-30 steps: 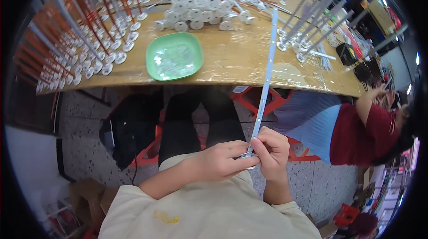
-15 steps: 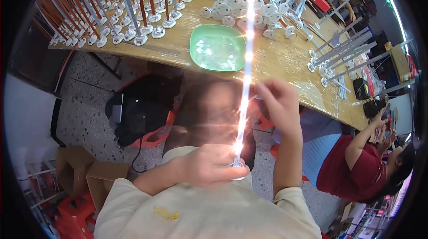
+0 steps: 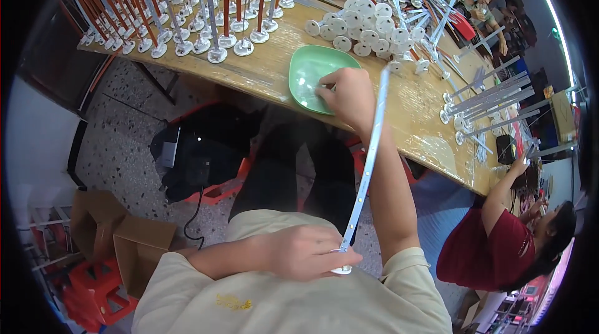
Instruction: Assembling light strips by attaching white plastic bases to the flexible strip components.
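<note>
My left hand [image 3: 302,251] is closed round the lower end of an LED light strip [image 3: 368,169], close to my body. The strip is thin, pale and unlit, and leans up and to the right from a white round base [image 3: 342,270] under my fingers. My right hand [image 3: 352,98] reaches past the strip into a shallow green bowl [image 3: 321,49]. Its fingers are bent together over small clear pieces in the bowl. Whatever they pinch is too small or hidden to make out.
Upright strips on white bases [image 3: 218,54] crowd the table's left. White discs [image 3: 369,38] are piled behind the bowl, with loose strips beyond. More standing strips [image 3: 493,97] are at right. A person in red [image 3: 477,240] sits at right; cardboard boxes [image 3: 140,246] lie lower left.
The strip was shining brightly and is now dark. My right hand has moved from beside the strip forward into the green bowl. My left hand keeps hold of the strip.
</note>
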Action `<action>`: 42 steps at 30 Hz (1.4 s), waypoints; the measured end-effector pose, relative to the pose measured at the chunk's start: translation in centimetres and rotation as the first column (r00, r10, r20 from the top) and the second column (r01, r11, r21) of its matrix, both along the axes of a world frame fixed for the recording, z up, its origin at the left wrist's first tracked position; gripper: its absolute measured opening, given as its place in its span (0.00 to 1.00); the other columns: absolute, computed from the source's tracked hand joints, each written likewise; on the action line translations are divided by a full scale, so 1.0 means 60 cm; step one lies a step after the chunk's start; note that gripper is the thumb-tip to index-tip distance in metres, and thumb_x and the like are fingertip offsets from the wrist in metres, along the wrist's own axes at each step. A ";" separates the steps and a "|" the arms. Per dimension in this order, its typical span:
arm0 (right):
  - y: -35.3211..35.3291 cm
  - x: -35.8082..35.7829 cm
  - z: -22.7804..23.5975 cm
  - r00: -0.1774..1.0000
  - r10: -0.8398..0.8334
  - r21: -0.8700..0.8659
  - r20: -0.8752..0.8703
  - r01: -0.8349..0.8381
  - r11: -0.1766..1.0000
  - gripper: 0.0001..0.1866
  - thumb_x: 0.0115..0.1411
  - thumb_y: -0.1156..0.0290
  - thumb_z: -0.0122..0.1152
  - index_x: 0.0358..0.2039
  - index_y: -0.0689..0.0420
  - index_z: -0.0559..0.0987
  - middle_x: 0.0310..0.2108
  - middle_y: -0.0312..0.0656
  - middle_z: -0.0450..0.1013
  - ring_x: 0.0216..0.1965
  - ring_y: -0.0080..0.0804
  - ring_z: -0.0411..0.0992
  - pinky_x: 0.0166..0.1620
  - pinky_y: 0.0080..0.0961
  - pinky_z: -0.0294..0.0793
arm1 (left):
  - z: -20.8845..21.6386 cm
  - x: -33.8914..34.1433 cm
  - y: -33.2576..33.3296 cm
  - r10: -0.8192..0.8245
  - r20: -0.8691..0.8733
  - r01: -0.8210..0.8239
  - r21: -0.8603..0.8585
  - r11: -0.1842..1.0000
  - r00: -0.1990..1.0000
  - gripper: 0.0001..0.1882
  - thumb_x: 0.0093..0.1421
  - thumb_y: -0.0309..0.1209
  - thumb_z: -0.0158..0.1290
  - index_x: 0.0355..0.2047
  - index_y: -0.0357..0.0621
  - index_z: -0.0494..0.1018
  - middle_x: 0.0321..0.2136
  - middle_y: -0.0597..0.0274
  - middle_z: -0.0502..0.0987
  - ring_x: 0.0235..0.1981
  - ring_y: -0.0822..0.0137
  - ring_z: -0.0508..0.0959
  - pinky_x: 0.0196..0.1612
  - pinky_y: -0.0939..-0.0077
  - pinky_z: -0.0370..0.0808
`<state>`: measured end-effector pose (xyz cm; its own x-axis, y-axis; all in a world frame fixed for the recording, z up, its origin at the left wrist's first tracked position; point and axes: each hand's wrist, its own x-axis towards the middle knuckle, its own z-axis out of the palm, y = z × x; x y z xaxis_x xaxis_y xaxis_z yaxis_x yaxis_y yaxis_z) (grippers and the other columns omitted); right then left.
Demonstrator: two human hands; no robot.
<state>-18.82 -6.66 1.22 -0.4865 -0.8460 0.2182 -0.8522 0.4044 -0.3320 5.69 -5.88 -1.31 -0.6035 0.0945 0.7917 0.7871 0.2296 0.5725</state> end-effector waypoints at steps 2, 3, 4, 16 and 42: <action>0.000 0.000 0.000 0.999 -0.033 -0.010 0.035 0.033 0.999 0.10 0.47 0.70 0.68 0.31 0.59 0.86 0.27 0.54 0.78 0.29 0.49 0.78 0.40 0.36 0.77 | -0.002 -0.003 0.002 -0.005 0.005 0.005 -0.029 1.000 1.000 0.21 0.53 0.24 0.63 0.47 0.31 0.74 0.29 0.55 0.77 0.26 0.60 0.78 0.29 0.72 0.77; 0.002 0.001 0.000 0.999 -0.038 -0.007 0.034 0.039 0.999 0.10 0.47 0.70 0.68 0.31 0.59 0.86 0.27 0.54 0.78 0.29 0.49 0.78 0.40 0.36 0.77 | -0.002 -0.004 0.004 -0.024 -0.004 0.024 -0.031 0.999 1.000 0.22 0.53 0.24 0.63 0.48 0.31 0.74 0.29 0.55 0.78 0.26 0.59 0.78 0.29 0.72 0.77; 0.002 0.003 0.000 1.000 -0.002 -0.064 -0.006 0.001 0.998 0.09 0.48 0.71 0.68 0.31 0.59 0.86 0.27 0.53 0.78 0.30 0.49 0.78 0.40 0.37 0.77 | -0.002 -0.006 0.004 -0.037 -0.013 0.037 -0.034 0.999 0.999 0.23 0.53 0.24 0.62 0.49 0.30 0.73 0.30 0.54 0.78 0.27 0.59 0.79 0.29 0.72 0.77; 0.020 0.007 0.002 0.994 0.072 -0.184 0.079 -0.056 0.981 0.07 0.49 0.73 0.70 0.28 0.61 0.86 0.23 0.47 0.79 0.24 0.37 0.77 0.32 0.29 0.76 | 0.001 -0.014 0.008 0.077 -0.046 -0.076 0.019 0.997 0.996 0.18 0.52 0.24 0.62 0.44 0.33 0.77 0.36 0.51 0.82 0.30 0.61 0.81 0.32 0.70 0.79; 0.059 -0.037 0.001 0.279 0.329 -0.426 0.902 0.463 0.777 0.17 0.66 0.80 0.54 0.50 0.80 0.71 0.41 0.57 0.77 0.42 0.40 0.80 0.47 0.19 0.82 | -0.005 -0.031 0.055 0.123 -0.036 -0.126 -0.146 0.981 0.992 0.20 0.49 0.27 0.66 0.44 0.37 0.77 0.41 0.52 0.82 0.28 0.64 0.79 0.31 0.72 0.76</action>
<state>-21.03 -3.11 1.27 -0.7111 -0.7002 -0.0641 0.2289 -0.1443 -0.9627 3.83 -2.56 -1.62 -0.5969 0.1367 0.7906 0.7615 0.4069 0.5045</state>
